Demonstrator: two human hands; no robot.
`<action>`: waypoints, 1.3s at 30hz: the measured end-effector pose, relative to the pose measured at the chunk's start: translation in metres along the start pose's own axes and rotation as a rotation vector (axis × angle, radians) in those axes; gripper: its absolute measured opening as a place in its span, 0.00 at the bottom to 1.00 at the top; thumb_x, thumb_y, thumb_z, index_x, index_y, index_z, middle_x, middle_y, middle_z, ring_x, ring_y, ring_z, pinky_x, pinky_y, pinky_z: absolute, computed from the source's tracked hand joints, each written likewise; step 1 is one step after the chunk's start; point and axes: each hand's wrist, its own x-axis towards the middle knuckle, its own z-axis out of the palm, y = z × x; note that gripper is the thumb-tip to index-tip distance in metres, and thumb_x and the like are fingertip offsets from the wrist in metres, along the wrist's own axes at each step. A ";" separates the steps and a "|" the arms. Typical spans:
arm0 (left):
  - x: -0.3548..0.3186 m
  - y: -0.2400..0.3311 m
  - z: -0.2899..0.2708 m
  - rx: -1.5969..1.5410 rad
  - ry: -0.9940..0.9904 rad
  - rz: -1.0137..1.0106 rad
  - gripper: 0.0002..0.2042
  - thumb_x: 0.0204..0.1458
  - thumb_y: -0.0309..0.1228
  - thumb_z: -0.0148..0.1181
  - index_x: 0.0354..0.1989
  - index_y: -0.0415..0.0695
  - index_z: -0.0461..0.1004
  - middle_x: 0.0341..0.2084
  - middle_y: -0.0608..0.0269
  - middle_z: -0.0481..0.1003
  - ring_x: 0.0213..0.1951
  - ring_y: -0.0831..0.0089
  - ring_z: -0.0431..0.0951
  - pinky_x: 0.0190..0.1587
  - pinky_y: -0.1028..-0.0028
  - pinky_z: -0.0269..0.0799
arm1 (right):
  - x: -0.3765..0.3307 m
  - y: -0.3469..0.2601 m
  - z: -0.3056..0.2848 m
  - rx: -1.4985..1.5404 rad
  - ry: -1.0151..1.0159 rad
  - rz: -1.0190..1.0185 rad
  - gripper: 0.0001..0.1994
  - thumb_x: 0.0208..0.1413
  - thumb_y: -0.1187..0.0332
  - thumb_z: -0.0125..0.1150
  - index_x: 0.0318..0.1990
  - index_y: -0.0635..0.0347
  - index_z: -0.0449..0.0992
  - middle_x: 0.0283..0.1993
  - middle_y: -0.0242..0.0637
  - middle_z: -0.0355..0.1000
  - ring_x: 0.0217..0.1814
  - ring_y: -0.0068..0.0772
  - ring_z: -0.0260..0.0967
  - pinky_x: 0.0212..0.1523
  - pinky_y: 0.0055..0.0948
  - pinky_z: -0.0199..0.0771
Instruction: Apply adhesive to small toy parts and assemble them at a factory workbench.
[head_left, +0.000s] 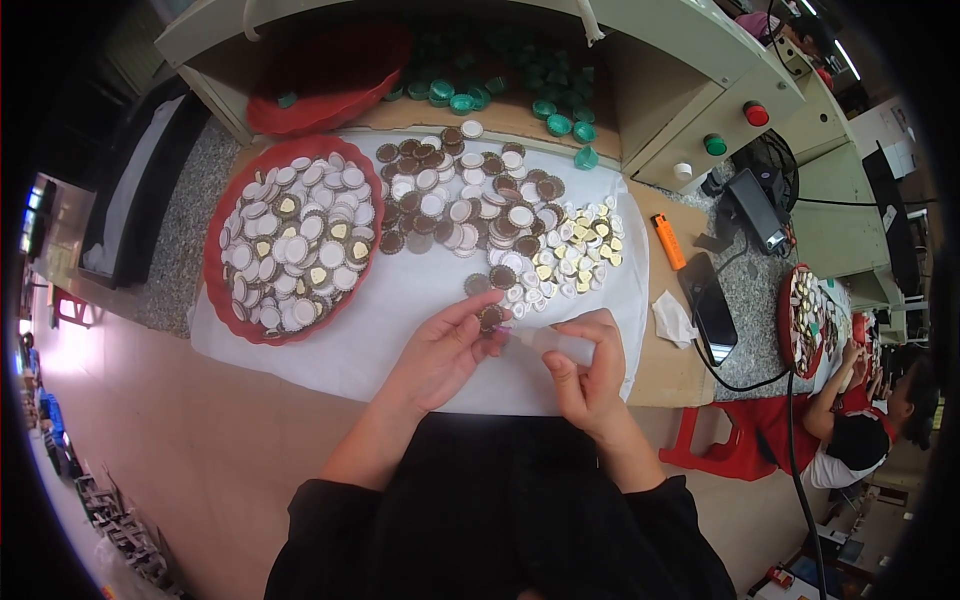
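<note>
Between the thumb and fingers of my left hand (437,352) is a small brown scalloped disc (490,317). My right hand (594,378) is closed around a whitish translucent squeeze bottle (562,345), its thin nozzle pointing left at the disc; whether the tip touches it I cannot tell. Beyond my hands, loose brown-and-white scalloped discs (520,216) lie heaped on a white sheet (410,290). To their right spreads a pile of smaller white and gold pieces (575,262). Left of them stands a red scalloped tray (213,268) full of assembled discs, several with gold centres.
Green cups (461,103) and another red tray (345,75) sit under the machine housing (690,110), which has coloured buttons. At right lie an orange lighter (668,242), a crumpled tissue (674,320), a phone (712,310) and cables. A co-worker (850,430) sits farther right.
</note>
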 end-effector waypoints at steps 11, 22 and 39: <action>0.001 -0.002 -0.006 -0.059 -0.033 0.032 0.18 0.52 0.30 0.44 0.51 0.37 0.58 0.41 0.56 0.66 0.40 0.72 0.66 0.43 0.76 0.62 | -0.001 0.007 -0.010 0.890 0.210 0.542 0.13 0.46 0.74 0.54 0.38 0.64 0.60 0.33 0.39 0.63 0.31 0.29 0.66 0.32 0.24 0.68; -0.001 -0.003 -0.010 -0.135 -0.052 0.115 0.19 0.51 0.32 0.47 0.50 0.38 0.57 0.41 0.55 0.66 0.38 0.72 0.68 0.42 0.77 0.64 | 0.005 0.024 -0.036 0.958 0.023 0.696 0.15 0.37 0.80 0.57 0.36 0.61 0.65 0.33 0.37 0.67 0.37 0.29 0.65 0.39 0.24 0.64; -0.001 -0.001 -0.013 -0.267 -0.045 0.197 0.21 0.50 0.33 0.48 0.51 0.38 0.55 0.41 0.55 0.65 0.38 0.71 0.68 0.41 0.76 0.65 | 0.038 0.027 -0.001 -0.381 -0.630 -0.097 0.14 0.27 0.75 0.57 0.29 0.49 0.75 0.22 0.28 0.61 0.28 0.30 0.61 0.29 0.28 0.57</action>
